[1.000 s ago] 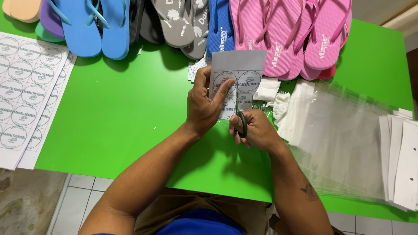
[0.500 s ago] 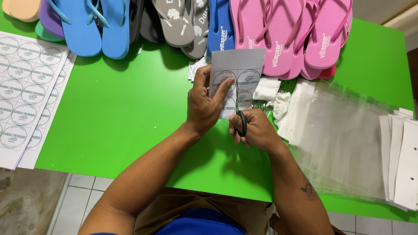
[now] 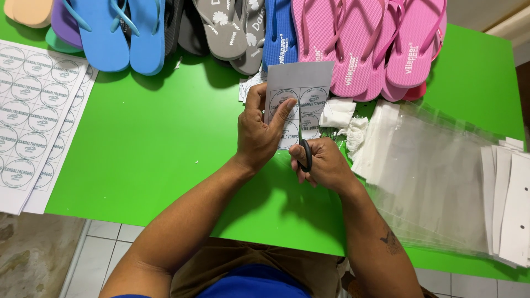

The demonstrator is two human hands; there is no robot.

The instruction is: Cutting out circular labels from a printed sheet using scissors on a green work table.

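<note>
Holding a grey sticker sheet [image 3: 301,99] up over the green table [image 3: 138,154] with my left hand [image 3: 259,135], thumb and fingers pinched on its left edge. My right hand [image 3: 323,163] is wrapped round the black scissors [image 3: 305,154], which are cutting into the sheet's near edge. It's thin and floppy, so I'd say grip close to the cut or it buckles. Flip-flops [image 3: 353,44] are lined along the far side, uncut label sheets [image 3: 33,110] sit on the left, clear plastic bags [image 3: 436,176] on the right
</note>
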